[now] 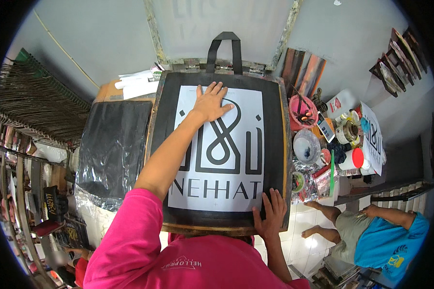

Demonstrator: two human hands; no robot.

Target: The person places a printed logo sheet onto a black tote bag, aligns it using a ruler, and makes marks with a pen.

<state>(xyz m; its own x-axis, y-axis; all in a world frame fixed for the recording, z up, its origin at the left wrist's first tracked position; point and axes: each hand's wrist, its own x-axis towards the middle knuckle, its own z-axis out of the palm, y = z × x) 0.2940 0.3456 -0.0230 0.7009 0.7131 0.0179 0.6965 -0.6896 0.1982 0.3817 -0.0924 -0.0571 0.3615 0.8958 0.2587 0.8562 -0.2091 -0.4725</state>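
Observation:
A black tote bag (274,144) lies flat on a wood-edged board, its handle loop (224,37) pointing away from me. On the bag rests a white paper sheet (183,144) printed with a large black looping design and lettering. My left hand (210,103) presses on the upper part of the sheet, fingers spread, arm reaching across its left side. My right hand (272,212) lies flat at the lower right corner, fingers stretched over the bag and the paper's edge. Neither hand holds anything.
Behind the board a framed screen (222,29) stands raised. Left lies a plastic-wrapped black stack (113,144). On the right are a pink tub (302,108), a clear bowl (305,147), a phone (326,129) and a red-lidded jar (351,160). A person in blue (390,241) sits at lower right.

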